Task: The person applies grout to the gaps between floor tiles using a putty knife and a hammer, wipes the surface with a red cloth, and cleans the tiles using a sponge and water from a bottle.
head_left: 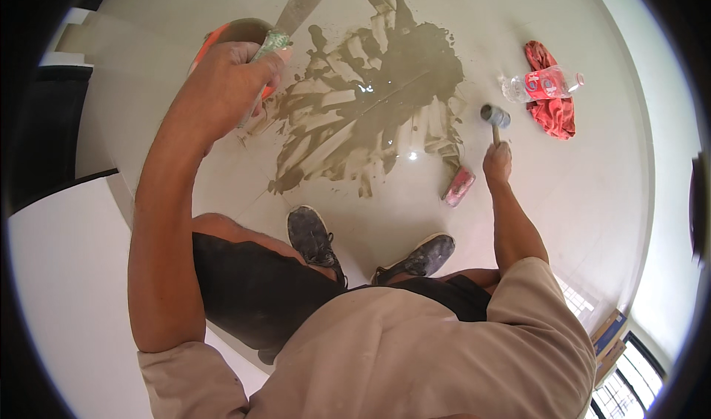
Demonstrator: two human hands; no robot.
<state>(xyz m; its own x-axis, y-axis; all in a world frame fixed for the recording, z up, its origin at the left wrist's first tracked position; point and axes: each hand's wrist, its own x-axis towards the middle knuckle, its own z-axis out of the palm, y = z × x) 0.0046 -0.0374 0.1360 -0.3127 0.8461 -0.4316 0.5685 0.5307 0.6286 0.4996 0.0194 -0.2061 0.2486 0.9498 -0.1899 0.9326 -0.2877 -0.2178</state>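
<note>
My left hand is closed round the green wrapped handle of a scraper, its flat metal blade pointing up and away to the right. Partly behind that hand is an orange bucket; what it holds is mostly hidden. On the right, my right hand grips the short handle of a mallet with a dark grey head. Between the hands, wet grey-brown slurry is smeared in streaks over the pale tiled floor. A pink block lies just left of my right hand.
To the far right, a clear plastic bottle with a red label lies across a crumpled red cloth. My dark shoes are on the floor at the near side of the slurry. A white panel stands left; boxes are at lower right.
</note>
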